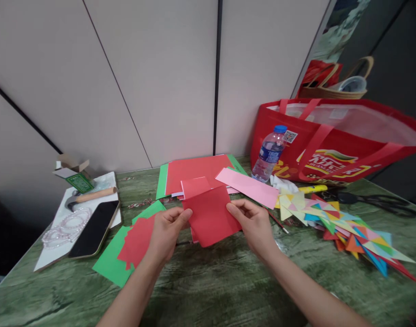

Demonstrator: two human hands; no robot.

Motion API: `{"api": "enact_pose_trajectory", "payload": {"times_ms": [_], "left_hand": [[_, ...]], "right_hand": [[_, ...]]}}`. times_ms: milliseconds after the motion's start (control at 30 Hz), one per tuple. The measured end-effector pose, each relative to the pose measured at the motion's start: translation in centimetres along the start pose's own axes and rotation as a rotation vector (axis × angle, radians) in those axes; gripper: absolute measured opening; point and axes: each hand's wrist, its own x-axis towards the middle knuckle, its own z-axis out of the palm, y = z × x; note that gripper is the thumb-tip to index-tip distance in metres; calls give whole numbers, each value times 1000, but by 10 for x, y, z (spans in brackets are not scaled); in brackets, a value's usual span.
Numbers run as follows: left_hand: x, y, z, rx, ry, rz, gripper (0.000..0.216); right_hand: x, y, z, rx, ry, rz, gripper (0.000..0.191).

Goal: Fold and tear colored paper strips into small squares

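A square of red paper [213, 217] is held up between both hands above the table. My left hand [170, 227] pinches its left edge between thumb and fingers. At the opposite edge, my right hand [250, 222] has the same kind of pinch. Behind the square, a smaller red sheet [195, 186] lies partly covered. Under my left wrist are a red paper cutout [136, 240] with a jagged edge and a green sheet [111, 259]. A strip of pink paper [249, 186] lies beyond my right hand, with a thin pencil [279, 221] near its fingers.
Stacked red and green sheets [197, 170] lie by the wall. At left are a phone [95, 229], a hammer-like tool [92, 196], beads [66, 227] and a small box [76, 177]. Right are a water bottle [269, 156], a red bag [330, 141], folded paper pieces [351, 231] and black scissors [378, 200].
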Motion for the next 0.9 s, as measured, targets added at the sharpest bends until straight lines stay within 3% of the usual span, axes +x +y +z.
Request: {"api": "enact_pose_trajectory", "payload": {"times_ms": [367, 700, 900], "left_hand": [[3, 4, -4, -57, 37, -16, 18], [-1, 6, -2, -94, 93, 69, 16], [0, 10, 1, -153, 80, 13, 17]], "right_hand": [[1, 1, -2, -21, -2, -5, 20], [-1, -2, 0, 8, -32, 20, 16], [0, -1, 0, 40, -38, 42, 18]]}}
